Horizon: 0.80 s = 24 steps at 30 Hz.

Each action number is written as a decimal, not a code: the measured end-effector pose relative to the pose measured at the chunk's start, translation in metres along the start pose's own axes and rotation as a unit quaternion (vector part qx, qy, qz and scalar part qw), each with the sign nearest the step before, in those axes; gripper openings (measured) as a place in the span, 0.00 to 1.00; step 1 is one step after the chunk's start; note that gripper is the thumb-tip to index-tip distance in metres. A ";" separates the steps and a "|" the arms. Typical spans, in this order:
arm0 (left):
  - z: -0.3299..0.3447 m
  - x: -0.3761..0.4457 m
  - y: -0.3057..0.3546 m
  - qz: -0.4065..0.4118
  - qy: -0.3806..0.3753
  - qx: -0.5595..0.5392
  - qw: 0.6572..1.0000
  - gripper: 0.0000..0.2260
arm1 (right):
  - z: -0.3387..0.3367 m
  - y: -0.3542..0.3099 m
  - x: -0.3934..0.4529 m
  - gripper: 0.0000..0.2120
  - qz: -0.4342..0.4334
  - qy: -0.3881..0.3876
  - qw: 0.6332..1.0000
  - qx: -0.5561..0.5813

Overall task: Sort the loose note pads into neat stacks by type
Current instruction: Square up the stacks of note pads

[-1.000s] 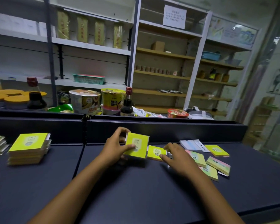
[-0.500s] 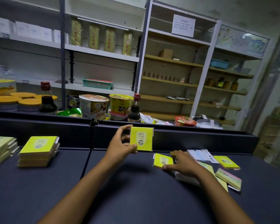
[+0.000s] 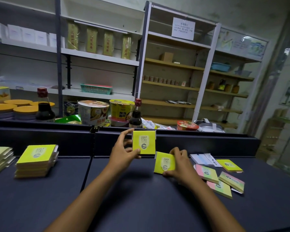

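Yellow note pads of one type, each marked 2207, occupy both hands. Left hand (image 3: 124,152): grip closed on an upright yellow pad (image 3: 144,142), thumb on the lower front face, fingers behind the left edge, cover turned toward the camera and lifted clear of the desk (image 3: 141,206). Right hand (image 3: 177,163): grip closed on a second yellow pad (image 3: 164,163), fingers along its top right edge, thumb under its lower corner, the pad tilted up with its lower edge close to the desk. Both forearms reach forward from the lower frame, wrists roughly level, the two pads just beside each other.

Finished yellow stack (image 3: 37,160): well apart to the left, with a paler stack (image 3: 0,158) at the frame edge. Loose pads remaining at right: pink-and-green pads (image 3: 208,173) overlapping one another, a single yellow pad (image 3: 228,165), and a white booklet (image 3: 203,159) behind.

Suggested technique: bring the two held pads together cover-up with edges flush, then carry them as one to the yellow stack and square the corners, so the stack does not lean.
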<state>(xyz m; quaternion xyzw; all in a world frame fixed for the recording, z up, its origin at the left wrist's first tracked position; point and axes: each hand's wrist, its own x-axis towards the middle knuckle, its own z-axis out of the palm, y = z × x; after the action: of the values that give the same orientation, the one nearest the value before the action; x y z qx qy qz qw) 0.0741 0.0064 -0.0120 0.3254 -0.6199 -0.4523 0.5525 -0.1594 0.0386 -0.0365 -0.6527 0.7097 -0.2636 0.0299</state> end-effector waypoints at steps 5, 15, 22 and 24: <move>0.001 -0.005 0.002 0.013 -0.001 0.017 1.000 0.31 | 0.003 -0.006 -0.014 0.24 -0.016 0.033 0.997 0.074; -0.041 -0.036 0.017 0.014 0.018 0.001 1.000 0.32 | 0.020 -0.059 -0.056 0.24 0.074 0.108 0.896 0.424; -0.118 -0.064 0.031 0.017 0.032 0.011 0.999 0.31 | 0.038 -0.122 -0.078 0.26 0.040 0.138 0.854 0.500; -0.137 -0.070 0.035 0.019 0.039 0.016 0.999 0.30 | 0.044 -0.137 -0.082 0.25 0.025 0.134 0.851 0.508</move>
<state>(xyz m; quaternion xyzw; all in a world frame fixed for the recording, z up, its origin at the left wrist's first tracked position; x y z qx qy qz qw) 0.2241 0.0555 -0.0101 0.3399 -0.6109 -0.4188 0.5795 -0.0052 0.1000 -0.0426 -0.4869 0.4903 -0.6713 0.2680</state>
